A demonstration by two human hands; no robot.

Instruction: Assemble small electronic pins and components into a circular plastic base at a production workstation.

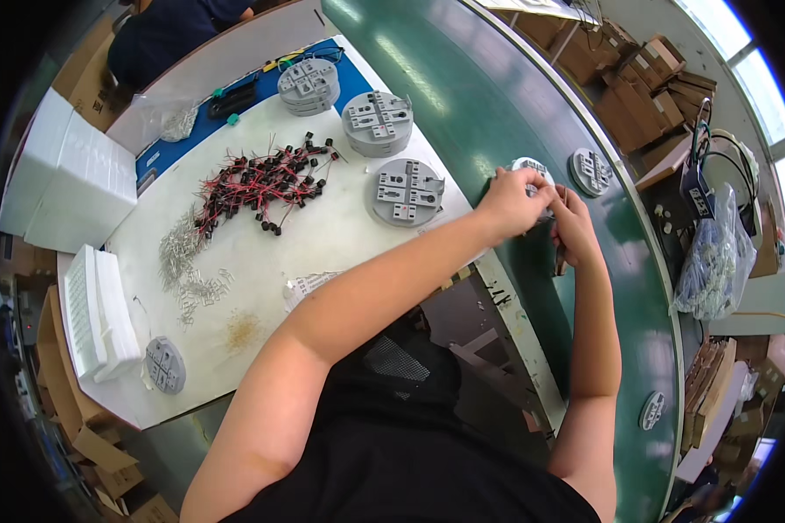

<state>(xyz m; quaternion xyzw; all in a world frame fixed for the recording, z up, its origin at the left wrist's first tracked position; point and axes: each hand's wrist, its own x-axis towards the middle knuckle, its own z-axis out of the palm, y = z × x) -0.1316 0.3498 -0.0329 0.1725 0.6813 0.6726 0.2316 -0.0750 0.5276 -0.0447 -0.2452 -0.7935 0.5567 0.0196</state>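
Both hands meet over a grey round plate (529,164) on the green belt, and they cover most of it. My left hand (513,202) has its fingers drawn together at the plate's near side; what sits in the fingertips is hidden. My right hand (574,228) is closed beside it, fingertips touching those of the left. A dark, slim thing (560,260) pokes out below the right palm, its kind unclear. Left of my hands, a grey disc with raised slots (409,192) lies at the white table's edge, and stacks of similar discs (378,126) stand behind it.
On the white table (139,288) lie a heap of black buzzer-like parts with red wires (266,183) and small clear pieces (183,261). White foam blocks (65,174) stand at left. More discs (591,172) rest on the green belt (624,296). Another person (161,44) sits far left.
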